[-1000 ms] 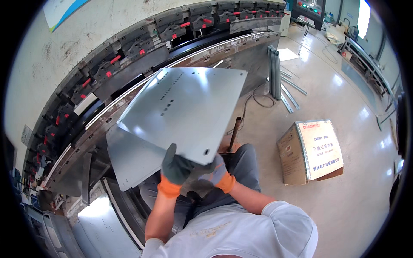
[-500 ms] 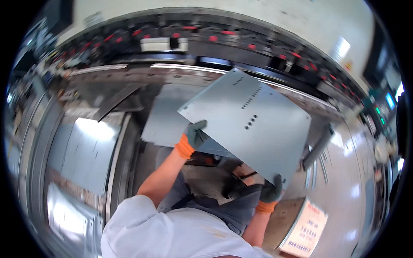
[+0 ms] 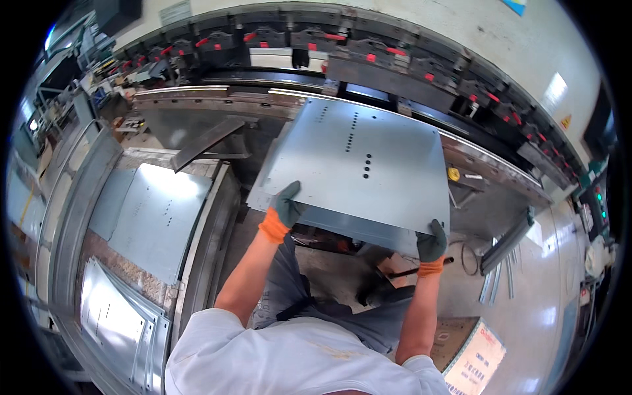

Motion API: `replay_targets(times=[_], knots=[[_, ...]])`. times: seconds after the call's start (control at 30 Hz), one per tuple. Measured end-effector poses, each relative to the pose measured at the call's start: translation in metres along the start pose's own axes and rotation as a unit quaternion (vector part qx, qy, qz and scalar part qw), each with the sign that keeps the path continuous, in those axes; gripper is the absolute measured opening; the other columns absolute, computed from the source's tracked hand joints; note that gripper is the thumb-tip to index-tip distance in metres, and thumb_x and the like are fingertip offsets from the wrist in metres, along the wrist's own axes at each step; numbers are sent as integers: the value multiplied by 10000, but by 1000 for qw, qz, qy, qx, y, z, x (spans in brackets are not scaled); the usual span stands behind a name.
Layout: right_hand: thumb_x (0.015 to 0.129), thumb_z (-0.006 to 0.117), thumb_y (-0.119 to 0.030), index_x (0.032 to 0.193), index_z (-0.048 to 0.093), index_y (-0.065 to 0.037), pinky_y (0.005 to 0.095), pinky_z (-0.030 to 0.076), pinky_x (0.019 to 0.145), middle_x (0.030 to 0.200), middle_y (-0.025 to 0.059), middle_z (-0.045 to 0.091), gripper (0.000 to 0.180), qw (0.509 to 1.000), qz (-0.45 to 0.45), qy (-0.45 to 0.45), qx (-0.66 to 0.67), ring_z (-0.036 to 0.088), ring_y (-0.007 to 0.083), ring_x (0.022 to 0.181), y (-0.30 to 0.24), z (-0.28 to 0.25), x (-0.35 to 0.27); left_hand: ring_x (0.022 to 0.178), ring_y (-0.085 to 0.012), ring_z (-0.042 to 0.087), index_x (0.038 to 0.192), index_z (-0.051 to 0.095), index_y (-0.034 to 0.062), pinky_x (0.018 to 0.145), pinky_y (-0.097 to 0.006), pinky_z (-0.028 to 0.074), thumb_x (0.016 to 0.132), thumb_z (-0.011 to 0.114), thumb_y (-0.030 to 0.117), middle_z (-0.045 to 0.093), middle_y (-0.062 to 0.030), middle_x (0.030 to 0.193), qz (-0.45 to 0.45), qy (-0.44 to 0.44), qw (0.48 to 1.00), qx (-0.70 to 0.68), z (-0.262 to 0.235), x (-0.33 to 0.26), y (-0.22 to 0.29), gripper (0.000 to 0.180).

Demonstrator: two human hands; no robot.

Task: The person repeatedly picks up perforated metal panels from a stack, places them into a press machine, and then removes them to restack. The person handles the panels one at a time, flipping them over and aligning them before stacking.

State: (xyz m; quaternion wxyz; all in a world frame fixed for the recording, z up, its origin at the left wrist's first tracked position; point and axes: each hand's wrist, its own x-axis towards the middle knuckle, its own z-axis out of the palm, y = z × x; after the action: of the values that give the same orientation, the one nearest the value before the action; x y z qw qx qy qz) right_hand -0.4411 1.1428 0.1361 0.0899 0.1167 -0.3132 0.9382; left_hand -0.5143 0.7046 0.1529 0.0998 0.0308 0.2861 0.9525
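Both hands wear dark green gloves with orange cuffs. Between them is a flat grey sheet metal panel (image 3: 395, 168) with rows of round holes. My left hand (image 3: 287, 205) grips its near left edge, thumb on top. My right hand (image 3: 431, 243) holds the near right corner, thumb also on top; the fingers of both hands are hidden underneath. The panel's far edge lies close to the bed of a press brake (image 3: 263, 99). Under it, more sheet metal (image 3: 355, 226) shows along the near and left sides.
At left, a rack holds flat perforated sheets (image 3: 158, 220) and a fanned stack of panels (image 3: 115, 322). A dark metal arm (image 3: 207, 141) juts from the machine. Low on the right are a cardboard box (image 3: 477, 359), a slanted grey bar (image 3: 507, 240) and metal strips (image 3: 494, 283).
The panel has turned from slanted to nearly square with the machine, its right corner swinging away from me. My right hand has moved up and forward with it. The view has shifted.
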Motion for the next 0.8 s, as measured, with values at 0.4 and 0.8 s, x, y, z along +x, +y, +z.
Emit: replay_targets(times=[0.4,0.8], knots=[[983,573,-121,1390,530,-35,478,529,1017,1372,144,601,418,995,29,95,-7,597,289,1245,2,-9,36,1221,-305,623,1424,432,-24,1065,-456,511,1017,529,122,594,-183,1359,-47,-45,990,-128,5,45,-24,443],[969,598,-161,1419,509,-62,483,532,1013,1376,134,600,469,992,70,104,-3,597,302,1243,4,-17,42,1206,-303,625,1383,489,-37,1053,-444,512,1016,539,147,618,-179,1330,-73,-4,987,-146,10,46,-28,413]])
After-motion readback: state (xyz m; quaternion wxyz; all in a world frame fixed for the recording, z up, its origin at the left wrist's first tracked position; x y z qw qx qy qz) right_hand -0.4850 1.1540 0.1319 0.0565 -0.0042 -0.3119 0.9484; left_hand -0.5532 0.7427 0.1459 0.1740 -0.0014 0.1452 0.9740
